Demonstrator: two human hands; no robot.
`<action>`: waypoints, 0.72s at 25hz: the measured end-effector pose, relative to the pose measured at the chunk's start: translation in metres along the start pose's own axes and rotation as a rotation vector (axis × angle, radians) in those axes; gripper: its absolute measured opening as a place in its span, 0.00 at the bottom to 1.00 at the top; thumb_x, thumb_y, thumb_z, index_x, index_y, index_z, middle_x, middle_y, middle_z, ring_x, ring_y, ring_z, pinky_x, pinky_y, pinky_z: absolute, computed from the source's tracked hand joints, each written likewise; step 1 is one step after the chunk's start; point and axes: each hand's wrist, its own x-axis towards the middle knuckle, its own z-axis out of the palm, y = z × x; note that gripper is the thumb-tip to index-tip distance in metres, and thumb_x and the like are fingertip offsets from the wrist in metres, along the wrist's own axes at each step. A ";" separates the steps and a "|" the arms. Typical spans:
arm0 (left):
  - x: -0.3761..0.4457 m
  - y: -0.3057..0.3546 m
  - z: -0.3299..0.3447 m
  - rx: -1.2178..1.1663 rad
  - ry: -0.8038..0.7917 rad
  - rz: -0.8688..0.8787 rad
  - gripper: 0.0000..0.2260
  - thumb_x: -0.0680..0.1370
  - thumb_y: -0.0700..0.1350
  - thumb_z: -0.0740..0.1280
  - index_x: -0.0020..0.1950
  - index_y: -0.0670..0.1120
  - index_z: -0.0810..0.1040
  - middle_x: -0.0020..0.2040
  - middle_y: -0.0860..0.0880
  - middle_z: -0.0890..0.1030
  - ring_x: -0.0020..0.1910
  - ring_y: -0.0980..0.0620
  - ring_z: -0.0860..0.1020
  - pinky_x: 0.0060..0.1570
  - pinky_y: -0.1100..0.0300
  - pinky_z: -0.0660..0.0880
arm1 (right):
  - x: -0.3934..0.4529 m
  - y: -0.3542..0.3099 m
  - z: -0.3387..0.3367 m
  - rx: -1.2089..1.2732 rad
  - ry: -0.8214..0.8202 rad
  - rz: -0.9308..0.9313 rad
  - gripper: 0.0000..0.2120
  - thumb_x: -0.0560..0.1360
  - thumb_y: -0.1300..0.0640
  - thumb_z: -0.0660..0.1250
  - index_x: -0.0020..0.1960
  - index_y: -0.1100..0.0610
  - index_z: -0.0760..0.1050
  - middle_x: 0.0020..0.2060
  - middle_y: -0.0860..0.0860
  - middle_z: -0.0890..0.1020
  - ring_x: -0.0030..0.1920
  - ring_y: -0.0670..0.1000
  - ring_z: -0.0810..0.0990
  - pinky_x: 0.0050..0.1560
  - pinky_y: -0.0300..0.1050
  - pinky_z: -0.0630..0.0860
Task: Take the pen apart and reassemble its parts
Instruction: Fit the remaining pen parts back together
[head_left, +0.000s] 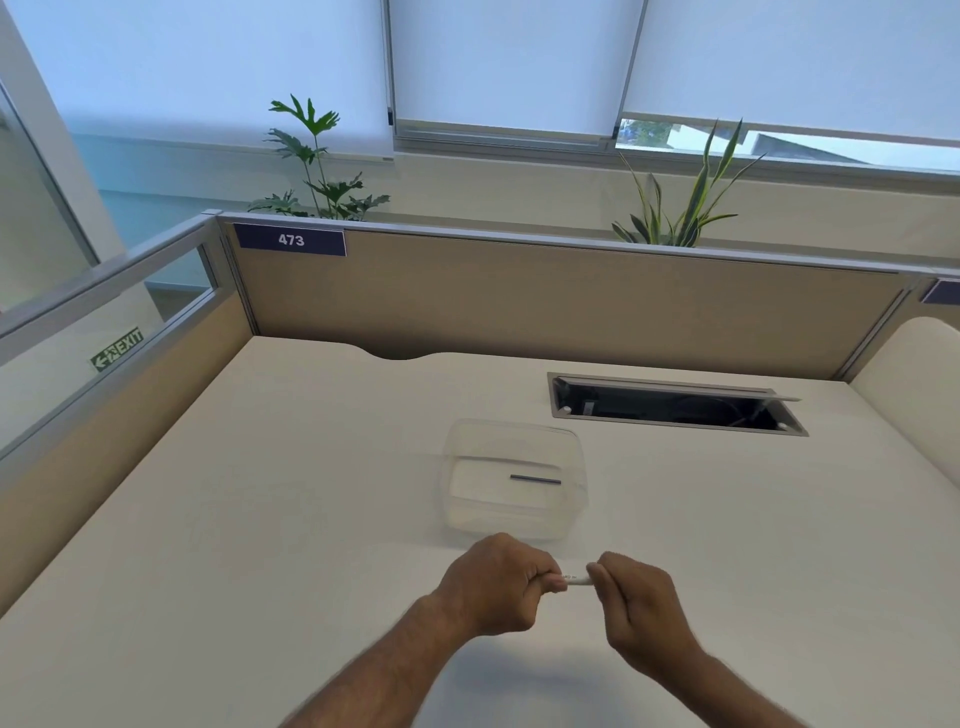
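A white pen barrel (575, 580) with small print on it is held level between both hands, just above the desk. My left hand (498, 582) is closed around its left end, and my right hand (636, 597) pinches its right end with fingers curled. Only a short middle stretch of the pen shows between them. Beyond the hands stands a clear plastic container (457, 499), and a thin dark refill (535, 479) lies flat on its floor.
The white desk (260, 519) is bounded by beige partition panels (519, 296) at the back and left. An open cable slot (675, 405) is cut into the desk at the back right. Plants stand behind the partition.
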 end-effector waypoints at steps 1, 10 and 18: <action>0.000 -0.001 -0.001 0.051 0.009 0.015 0.10 0.79 0.49 0.64 0.47 0.47 0.84 0.38 0.47 0.86 0.33 0.46 0.78 0.33 0.56 0.77 | 0.002 -0.005 0.001 0.059 -0.034 0.108 0.20 0.80 0.61 0.62 0.29 0.58 0.65 0.23 0.49 0.66 0.24 0.49 0.61 0.27 0.45 0.60; -0.003 0.002 0.001 0.289 0.172 0.182 0.09 0.75 0.51 0.68 0.38 0.49 0.81 0.29 0.51 0.81 0.28 0.50 0.76 0.24 0.59 0.71 | 0.016 -0.009 -0.024 0.850 -0.509 1.186 0.23 0.82 0.49 0.59 0.28 0.52 0.66 0.23 0.47 0.60 0.20 0.46 0.54 0.18 0.36 0.53; 0.000 0.007 0.000 -0.160 0.224 -0.162 0.08 0.78 0.52 0.65 0.45 0.50 0.80 0.35 0.52 0.85 0.30 0.54 0.81 0.34 0.54 0.79 | 0.014 -0.012 -0.010 1.106 -0.232 0.848 0.23 0.76 0.39 0.66 0.53 0.57 0.83 0.41 0.54 0.83 0.39 0.54 0.80 0.35 0.48 0.78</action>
